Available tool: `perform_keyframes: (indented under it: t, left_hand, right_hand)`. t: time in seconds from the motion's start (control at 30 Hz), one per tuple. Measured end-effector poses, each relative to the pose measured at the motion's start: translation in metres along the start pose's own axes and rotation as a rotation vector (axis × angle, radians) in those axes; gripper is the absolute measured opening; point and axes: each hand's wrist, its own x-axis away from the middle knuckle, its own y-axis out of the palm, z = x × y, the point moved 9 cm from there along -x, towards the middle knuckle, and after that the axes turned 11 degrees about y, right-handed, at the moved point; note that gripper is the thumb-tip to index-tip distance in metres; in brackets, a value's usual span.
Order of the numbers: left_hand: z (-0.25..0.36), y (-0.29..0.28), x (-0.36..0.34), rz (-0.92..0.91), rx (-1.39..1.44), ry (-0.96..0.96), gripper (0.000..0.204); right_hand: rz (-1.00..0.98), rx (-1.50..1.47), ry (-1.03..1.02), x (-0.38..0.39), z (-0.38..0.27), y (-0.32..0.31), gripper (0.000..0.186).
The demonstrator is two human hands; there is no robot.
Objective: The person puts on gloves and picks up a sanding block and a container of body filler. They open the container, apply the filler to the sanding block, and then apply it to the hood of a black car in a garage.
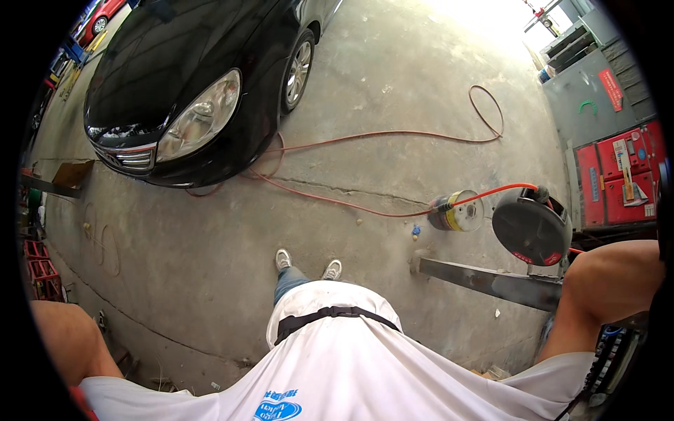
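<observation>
Both hands are out of view: only the left upper arm (67, 337) at the lower left edge and the right upper arm (611, 281) raised at the right edge show, so whether the fingers are open, closed or gripping anything cannot be told. Nearest the right arm stands a black hose reel (531, 228) on the floor, with a can (458, 212) lying on its side just beside it and a grey metal beam (491, 281) running below them. The orange hose (365, 133) trails from the reel across the concrete floor (210, 245) in loose loops toward the front wheel (298, 70) of a black car (189, 84). My judgement: the slack hose lies in the walking path ahead of the person's shoes (307, 263), so a foot could catch it, and the can could roll. The room is a garage workshop, red tool cabinets (611, 179) at the right, red crates (38, 270) at the left, bright daylight at the far doorway
</observation>
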Motion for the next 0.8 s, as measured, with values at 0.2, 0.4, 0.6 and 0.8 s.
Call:
perform_keyframes:
  t: [0.2, 0.4, 0.6, 0.8]
  left_hand:
    - [0.011, -0.001, 0.0, 0.027, 0.011, 0.026, 0.029]
    - [0.017, -0.008, 0.002, 0.045, 0.006, 0.04, 0.031]
    - [0.027, -0.007, -0.003, 0.042, -0.003, 0.053, 0.032]
    - [0.036, -0.015, -0.006, 0.061, 0.007, 0.058, 0.034]
  right_hand:
    - [0.009, 0.054, 0.003, 0.01, 0.001, -0.014, 0.033]
    - [0.033, 0.056, -0.027, 0.012, 0.002, -0.013, 0.035]
    - [0.066, 0.051, -0.022, 0.02, -0.006, -0.021, 0.037]
    - [0.088, 0.056, -0.047, 0.024, -0.016, -0.031, 0.039]
